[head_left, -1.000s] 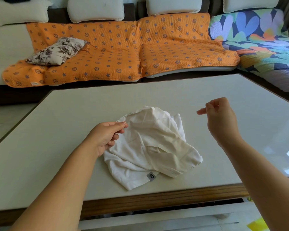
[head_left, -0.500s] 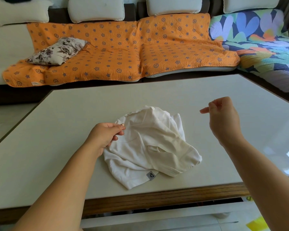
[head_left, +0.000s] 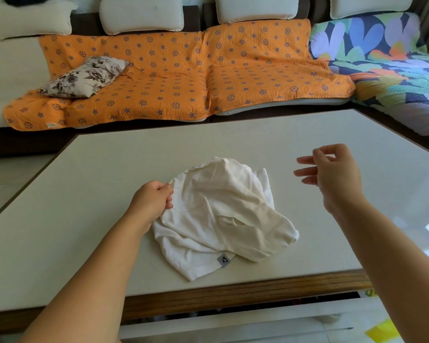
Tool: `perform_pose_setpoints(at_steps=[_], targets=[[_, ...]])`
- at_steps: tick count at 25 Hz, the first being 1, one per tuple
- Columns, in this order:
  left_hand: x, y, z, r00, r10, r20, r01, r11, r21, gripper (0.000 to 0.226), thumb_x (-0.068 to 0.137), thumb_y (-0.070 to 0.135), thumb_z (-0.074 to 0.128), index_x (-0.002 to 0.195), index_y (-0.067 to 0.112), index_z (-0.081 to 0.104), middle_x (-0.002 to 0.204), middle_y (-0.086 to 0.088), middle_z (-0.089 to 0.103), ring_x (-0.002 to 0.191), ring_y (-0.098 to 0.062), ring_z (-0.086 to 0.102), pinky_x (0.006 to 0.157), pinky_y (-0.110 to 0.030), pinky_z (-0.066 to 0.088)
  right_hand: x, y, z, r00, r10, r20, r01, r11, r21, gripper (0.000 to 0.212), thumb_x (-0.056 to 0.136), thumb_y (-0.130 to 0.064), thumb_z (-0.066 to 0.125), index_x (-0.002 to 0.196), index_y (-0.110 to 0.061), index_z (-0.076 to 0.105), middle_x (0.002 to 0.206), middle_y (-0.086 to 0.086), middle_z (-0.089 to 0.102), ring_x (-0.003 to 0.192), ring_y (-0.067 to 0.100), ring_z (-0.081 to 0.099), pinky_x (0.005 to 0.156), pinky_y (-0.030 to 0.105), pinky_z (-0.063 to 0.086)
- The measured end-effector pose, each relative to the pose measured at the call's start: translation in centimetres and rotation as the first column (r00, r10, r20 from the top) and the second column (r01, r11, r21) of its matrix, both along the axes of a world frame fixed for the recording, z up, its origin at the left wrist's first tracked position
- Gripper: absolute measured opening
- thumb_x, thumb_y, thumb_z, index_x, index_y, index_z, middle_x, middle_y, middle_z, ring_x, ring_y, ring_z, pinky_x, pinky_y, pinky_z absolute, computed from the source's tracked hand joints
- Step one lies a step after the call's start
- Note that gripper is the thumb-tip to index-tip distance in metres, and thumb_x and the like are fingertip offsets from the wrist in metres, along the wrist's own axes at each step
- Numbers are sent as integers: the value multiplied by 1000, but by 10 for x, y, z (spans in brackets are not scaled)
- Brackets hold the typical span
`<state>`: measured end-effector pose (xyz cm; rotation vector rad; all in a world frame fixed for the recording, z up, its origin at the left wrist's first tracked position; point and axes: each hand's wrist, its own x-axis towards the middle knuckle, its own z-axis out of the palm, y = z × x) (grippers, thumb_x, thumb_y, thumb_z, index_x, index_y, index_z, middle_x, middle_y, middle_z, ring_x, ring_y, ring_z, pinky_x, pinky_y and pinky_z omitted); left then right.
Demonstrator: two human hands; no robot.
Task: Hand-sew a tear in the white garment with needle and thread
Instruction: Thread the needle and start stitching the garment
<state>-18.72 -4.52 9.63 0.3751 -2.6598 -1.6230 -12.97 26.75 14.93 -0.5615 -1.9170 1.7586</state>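
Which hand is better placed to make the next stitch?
Probably the right hand: it hovers free beside the white garment, thumb and forefinger pinched. The left hand grips its edge.

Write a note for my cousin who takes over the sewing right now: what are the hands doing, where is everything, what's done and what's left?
Left hand: pinches the left edge of the white shirt.
Right hand: raised over the table, right of the shirt, thumb and forefinger touching, other fingers straight. Needle and thread cannot be seen, so whether it holds them is unclear.
Shirt: crumpled near the table's front edge, grey label showing.
Done: no tear or stitches can be made out.
Left: find the tear and sew it shut.
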Motion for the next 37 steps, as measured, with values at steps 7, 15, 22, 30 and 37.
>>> perform_pose_setpoints(at_steps=[7,15,22,30,37], targets=[[-1,0,2,997,58,-51,-65,985,-162,25,103,24,46,89,6,58,72,-5,57,61,-14,57,56,-28,36,2,11,2,988,-146,-46,135,972,-193,14,105,-9,39,96,-16,47,90,17,66,66,23,71,64,30,62],[4,6,6,997,55,-58,-69,958,-278,28,101,26,45,80,8,54,68,-6,60,67,-22,58,66,-34,40,5,14,5,980,-187,-76,171,970,-171,15,105,-9,38,95,-16,47,91,16,67,68,23,73,73,36,63],[16,24,12,986,-167,-15,139,864,-484,38,94,47,55,123,24,59,117,-2,62,106,-25,60,95,-42,50,13,-13,15,989,100,-108,-123,965,-231,8,106,-17,40,107,-16,48,72,8,68,55,19,67,49,24,52],[43,68,9,772,-628,-99,549,737,-394,31,92,19,59,114,39,67,120,22,57,109,2,50,93,-17,43,21,-29,17,846,533,5,-496,792,-356,12,105,-15,42,99,-12,52,55,2,52,43,15,49,40,21,37],[45,77,-1,729,-683,-46,576,647,-500,33,84,24,69,113,37,59,109,20,45,113,-3,43,97,-20,42,24,-30,5,900,350,259,-419,859,293,10,101,-22,46,100,-20,56,60,3,64,45,14,57,46,22,44]])
